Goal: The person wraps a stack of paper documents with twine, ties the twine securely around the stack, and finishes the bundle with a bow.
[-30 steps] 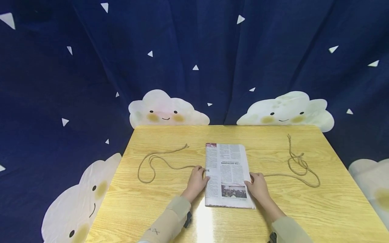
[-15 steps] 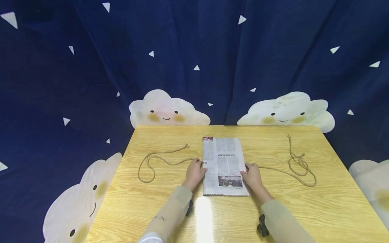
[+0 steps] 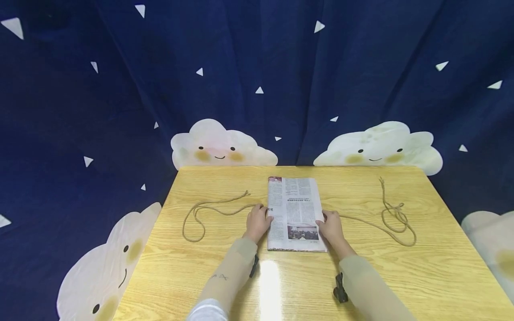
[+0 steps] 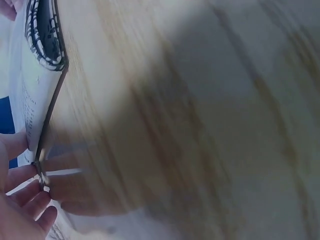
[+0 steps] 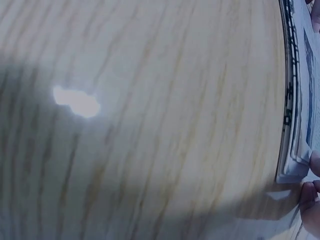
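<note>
A folded newspaper (image 3: 297, 211) lies near the middle of the table, printed side up. My left hand (image 3: 257, 223) grips its left edge, thumb on top. On the opposite side my right hand (image 3: 332, 226) pinches the right edge the same way. Thin brown rope (image 3: 383, 194) stretches out from both sides of the paper, meeting it near each hand; any stretch beneath is hidden. The left wrist view shows the newspaper's folded side (image 4: 42, 95) with the left fingers at its edge. In the right wrist view, layered page edges (image 5: 292, 110) show beside the right fingertips.
The wooden table (image 3: 225, 183) reaches back to a dark blue curtain (image 3: 257, 53) with clouds and white triangles. Rope loops lie loose at left and right. A glare patch (image 3: 270, 290) shines in front of the newspaper. A black device (image 3: 340, 289) sits at the right wrist.
Both hands have slid the newspaper away from the body, toward the back of the table, and slightly left. The rope near each hand has shifted back with it.
</note>
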Available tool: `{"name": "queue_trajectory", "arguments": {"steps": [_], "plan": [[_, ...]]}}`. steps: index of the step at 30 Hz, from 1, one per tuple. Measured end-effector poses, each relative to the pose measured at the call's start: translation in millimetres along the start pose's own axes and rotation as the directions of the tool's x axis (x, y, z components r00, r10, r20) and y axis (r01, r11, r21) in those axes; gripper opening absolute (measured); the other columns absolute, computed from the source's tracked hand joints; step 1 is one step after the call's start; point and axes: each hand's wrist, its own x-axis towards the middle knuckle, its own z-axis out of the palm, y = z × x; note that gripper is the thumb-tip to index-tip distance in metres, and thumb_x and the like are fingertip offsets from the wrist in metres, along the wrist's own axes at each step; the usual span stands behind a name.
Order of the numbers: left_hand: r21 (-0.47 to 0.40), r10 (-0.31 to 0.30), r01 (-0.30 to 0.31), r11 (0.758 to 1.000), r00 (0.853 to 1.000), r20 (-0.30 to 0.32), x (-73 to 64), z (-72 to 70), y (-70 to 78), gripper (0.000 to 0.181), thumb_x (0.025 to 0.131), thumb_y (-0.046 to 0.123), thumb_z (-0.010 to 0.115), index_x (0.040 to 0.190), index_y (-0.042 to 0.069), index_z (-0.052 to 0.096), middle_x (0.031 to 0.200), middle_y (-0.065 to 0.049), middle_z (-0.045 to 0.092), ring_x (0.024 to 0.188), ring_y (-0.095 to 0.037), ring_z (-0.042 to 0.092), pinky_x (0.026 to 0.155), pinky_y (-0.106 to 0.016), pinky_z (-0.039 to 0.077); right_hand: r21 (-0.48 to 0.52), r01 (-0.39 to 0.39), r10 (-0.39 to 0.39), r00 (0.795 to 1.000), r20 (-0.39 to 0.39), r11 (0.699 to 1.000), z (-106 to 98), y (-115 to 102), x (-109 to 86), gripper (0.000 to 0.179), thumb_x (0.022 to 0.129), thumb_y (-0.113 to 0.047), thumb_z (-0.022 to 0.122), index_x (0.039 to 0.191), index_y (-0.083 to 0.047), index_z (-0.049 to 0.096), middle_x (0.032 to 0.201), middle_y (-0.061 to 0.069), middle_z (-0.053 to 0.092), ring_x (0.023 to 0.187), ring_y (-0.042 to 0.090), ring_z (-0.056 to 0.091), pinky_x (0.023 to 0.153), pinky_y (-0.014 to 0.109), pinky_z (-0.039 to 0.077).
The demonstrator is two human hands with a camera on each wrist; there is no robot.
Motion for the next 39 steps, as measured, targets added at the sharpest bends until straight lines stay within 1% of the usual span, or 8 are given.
{"name": "queue_trajectory", "arguments": {"steps": [20, 25, 28, 30, 31, 35, 37, 39], "plan": [[0.041, -0.036, 0.038, 0.998, 0.998, -0.045, 4.8, 6.8, 3.1, 0.04, 0.083, 0.027, 0.066, 0.114, 0.002, 0.062, 0.123, -0.015, 0.052, 0.111, -0.029, 0.051, 0.093, -0.041, 0.042, 0.047, 0.003, -0.002, 1.0, -0.008, 0.999, 1.8, 0.8, -1.4, 0.052, 0.086, -0.007, 0.058, 0.127, 0.017, 0.038, 0.118, 0.036, 0.036, 0.111, 0.049, 0.041, 0.098, 0.053, 0.035], [-0.091, -0.055, 0.045, 0.995, 0.993, -0.103, -0.4, 6.8, 4.0, 0.038, 0.084, 0.022, 0.065, 0.114, -0.001, 0.058, 0.127, -0.018, 0.047, 0.115, -0.033, 0.047, 0.095, -0.044, 0.041, 0.022, 0.066, -0.067, 0.998, 0.005, 0.998, 3.1, 0.9, -15.7, 0.058, 0.086, -0.009, 0.059, 0.132, 0.014, 0.033, 0.126, 0.034, 0.032, 0.117, 0.049, 0.035, 0.102, 0.054, 0.029], [-0.268, -0.131, 0.083, 0.96, 0.977, -0.169, -3.4, 7.8, 1.9, 0.033, 0.086, 0.017, 0.063, 0.11, -0.004, 0.056, 0.118, -0.018, 0.048, 0.11, -0.032, 0.048, 0.092, -0.042, 0.043, -0.021, 0.122, -0.122, 0.993, 0.005, 0.992, 3.5, 1.6, -25.0, 0.057, 0.084, -0.01, 0.062, 0.13, 0.013, 0.038, 0.127, 0.033, 0.035, 0.118, 0.049, 0.035, 0.102, 0.055, 0.029], [-0.409, -0.239, 0.137, 0.902, 0.948, -0.211, -4.9, 8.1, -1.2, 0.028, 0.087, 0.013, 0.061, 0.107, -0.006, 0.055, 0.108, -0.017, 0.051, 0.101, -0.03, 0.05, 0.085, -0.04, 0.046, -0.047, 0.148, -0.147, 0.989, 0.005, 0.988, 3.4, 1.5, -30.5, 0.055, 0.084, -0.011, 0.063, 0.128, 0.013, 0.041, 0.128, 0.034, 0.037, 0.117, 0.049, 0.037, 0.101, 0.055, 0.03], [-0.475, -0.31, 0.173, 0.863, 0.923, -0.227, -5.3, 7.4, -3.0, 0.026, 0.088, 0.012, 0.06, 0.105, -0.006, 0.055, 0.102, -0.016, 0.052, 0.096, -0.029, 0.052, 0.081, -0.039, 0.047, -0.053, 0.158, -0.158, 0.987, 0.006, 0.986, 3.5, 1.6, -32.6, 0.054, 0.084, -0.012, 0.063, 0.127, 0.014, 0.042, 0.128, 0.034, 0.037, 0.118, 0.049, 0.037, 0.101, 0.055, 0.03], [-0.701, -0.587, 0.287, 0.653, 0.777, -0.228, -5.8, -0.8, -11.7, 0.022, 0.088, 0.009, 0.058, 0.099, -0.01, 0.053, 0.084, -0.016, 0.057, 0.073, -0.025, 0.055, 0.063, -0.034, 0.048, -0.067, 0.177, -0.176, 0.984, 0.022, 0.982, 5.3, 4.5, -36.5, 0.053, 0.086, -0.013, 0.062, 0.127, 0.014, 0.042, 0.131, 0.033, 0.037, 0.12, 0.048, 0.036, 0.102, 0.054, 0.029], [-0.781, -0.689, 0.324, 0.534, 0.703, -0.18, -5.3, -7.9, -16.9, 0.024, 0.088, 0.01, 0.059, 0.099, -0.011, 0.054, 0.076, -0.018, 0.061, 0.064, -0.026, 0.058, 0.057, -0.031, 0.048, -0.071, 0.182, -0.18, 0.983, 0.026, 0.981, 6.8, 6.9, -36.5, 0.053, 0.086, -0.014, 0.062, 0.127, 0.014, 0.042, 0.132, 0.032, 0.037, 0.121, 0.047, 0.036, 0.103, 0.054, 0.029], [-0.82, -0.755, 0.358, 0.447, 0.643, -0.13, -4.6, -15.5, -22.8, 0.027, 0.088, 0.011, 0.058, 0.099, -0.013, 0.054, 0.069, -0.02, 0.063, 0.058, -0.028, 0.061, 0.058, -0.032, 0.051, -0.076, 0.192, -0.191, 0.981, 0.024, 0.978, 8.2, 9.2, -36.0, 0.053, 0.086, -0.014, 0.062, 0.126, 0.014, 0.043, 0.131, 0.032, 0.038, 0.12, 0.047, 0.036, 0.102, 0.054, 0.029]]}}
